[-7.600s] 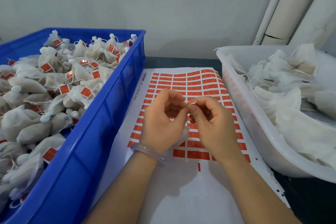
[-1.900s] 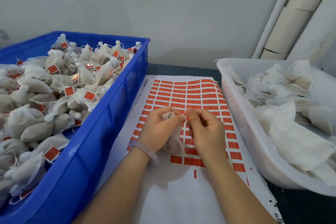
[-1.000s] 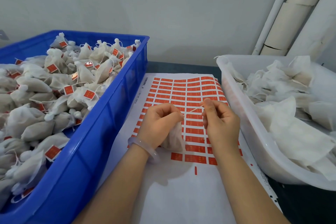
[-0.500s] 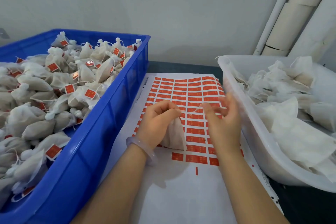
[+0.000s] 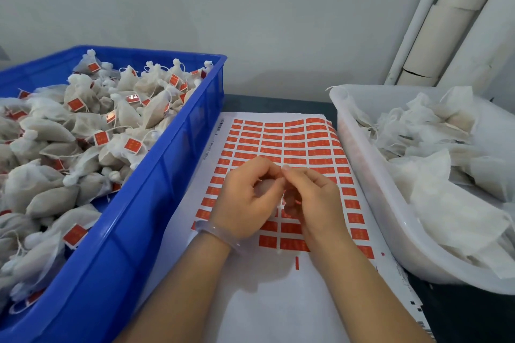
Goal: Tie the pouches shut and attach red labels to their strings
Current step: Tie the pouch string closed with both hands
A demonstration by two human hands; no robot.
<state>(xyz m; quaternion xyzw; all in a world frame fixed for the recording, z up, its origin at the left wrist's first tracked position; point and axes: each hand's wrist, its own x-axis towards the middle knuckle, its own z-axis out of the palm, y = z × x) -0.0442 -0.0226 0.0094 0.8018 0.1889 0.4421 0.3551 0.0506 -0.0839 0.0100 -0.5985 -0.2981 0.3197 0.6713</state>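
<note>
- Cradling pouch [image 5: 265, 184] in curled left hand [image 5: 245, 203] over label sheet [image 5: 278, 138].
- Pinching mostly hidden string [image 5: 281, 202] between right hand [image 5: 313, 200] fingertips.
- Pull knot snug against the neck, gently, sparing the thin fabric any jerk.

Two bare forearms [image 5: 345, 281] run up from bottom centre of frame to the left hand [image 5: 246, 203] & right hand [image 5: 316, 203], mid-frame. Worn: one bangle [image 5: 220, 234] on the L wrist, just left of centre. It's thick, smooth, round-edged, translucent w/ a pale milky tint (glass or jade, can't tell which). Visible fingernail [image 5: 286, 167] at top of R hand looks short, pale.
</note>
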